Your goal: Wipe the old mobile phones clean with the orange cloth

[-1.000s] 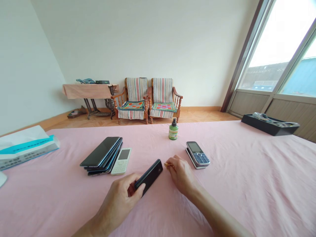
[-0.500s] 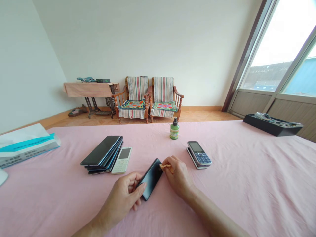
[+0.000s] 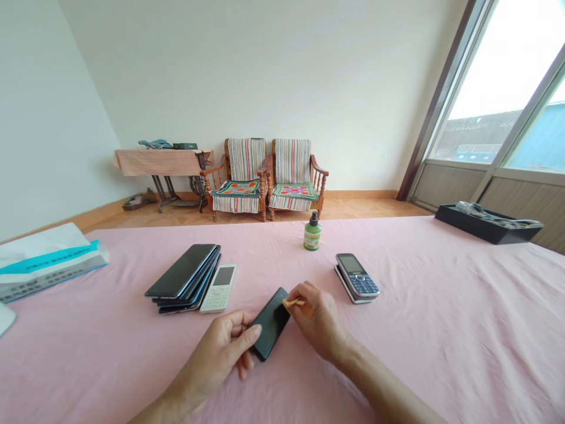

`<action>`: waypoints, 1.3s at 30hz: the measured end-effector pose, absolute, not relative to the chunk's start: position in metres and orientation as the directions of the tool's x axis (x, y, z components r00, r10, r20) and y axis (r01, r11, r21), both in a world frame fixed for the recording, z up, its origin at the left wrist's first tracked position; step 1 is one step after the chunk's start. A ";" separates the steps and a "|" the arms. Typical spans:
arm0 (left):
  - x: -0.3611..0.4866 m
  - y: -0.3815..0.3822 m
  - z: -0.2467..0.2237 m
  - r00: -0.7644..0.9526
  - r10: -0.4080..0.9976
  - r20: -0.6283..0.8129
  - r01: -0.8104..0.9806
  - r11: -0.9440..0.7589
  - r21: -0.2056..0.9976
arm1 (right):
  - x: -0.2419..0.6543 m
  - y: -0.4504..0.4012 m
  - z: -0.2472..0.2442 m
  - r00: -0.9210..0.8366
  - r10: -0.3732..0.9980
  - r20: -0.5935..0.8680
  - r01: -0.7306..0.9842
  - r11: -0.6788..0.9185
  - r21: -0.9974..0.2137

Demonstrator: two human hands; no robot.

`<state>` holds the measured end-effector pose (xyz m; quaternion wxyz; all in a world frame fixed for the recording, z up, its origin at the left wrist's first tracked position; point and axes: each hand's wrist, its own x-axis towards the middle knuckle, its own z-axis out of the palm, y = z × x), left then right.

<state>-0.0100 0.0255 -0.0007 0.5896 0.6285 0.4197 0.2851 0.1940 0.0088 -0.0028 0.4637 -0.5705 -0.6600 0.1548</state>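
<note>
A dark smartphone (image 3: 271,330) is tilted up off the pink cloth, its glossy face toward me. My left hand (image 3: 227,350) grips its lower left edge, thumb on the front and fingers behind. At the phone's upper right, my right hand (image 3: 320,318) pinches a small yellowish cloth (image 3: 293,302) against the surface; most of that cloth is hidden in the fingers. Left of the hands, a white keypad phone (image 3: 219,288) lies beside a stack of dark smartphones (image 3: 183,272). To the right, a dark blue keypad phone (image 3: 357,275) rests on another phone.
On the pink-covered table (image 3: 441,330) a green spray bottle (image 3: 311,234) stands at the back. A black box (image 3: 488,224) with cables sits far right, and a tissue pack (image 3: 53,259) lies far left. Two wooden armchairs (image 3: 291,171) stand beyond.
My right hand has shifted the cloth slightly left and down on the phone's face. The phone has turned a little, so its bright reflection is gone. My left hand keeps its grip.
</note>
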 end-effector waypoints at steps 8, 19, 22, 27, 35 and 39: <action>-0.011 0.024 0.005 0.393 0.861 -0.322 -0.067 0.376 0.924 | 0.202 0.014 0.001 0.284 0.838 0.466 0.552 0.255 -0.794; -0.009 0.022 0.014 0.398 0.869 -0.295 -0.249 0.412 0.877 | 0.163 -0.016 0.006 0.023 0.809 0.587 0.393 0.533 -0.749; -0.010 0.022 0.016 0.409 0.872 -0.270 -0.265 0.396 0.879 | 0.157 -0.022 0.005 -0.022 0.811 0.584 0.380 0.547 -0.745; -0.010 0.023 0.011 0.478 0.824 -0.306 -0.179 0.432 0.884 | 0.163 -0.018 0.007 0.113 0.867 0.485 0.353 0.421 -0.836; -0.008 0.017 0.010 0.551 0.784 -0.284 -0.081 0.389 0.918 | 0.171 -0.007 0.007 0.281 0.928 0.245 0.043 0.243 -0.969; -0.006 0.012 0.012 0.608 0.769 -0.196 -0.030 0.270 0.962 | 0.170 -0.006 0.008 0.231 0.966 0.117 -0.166 0.158 -0.974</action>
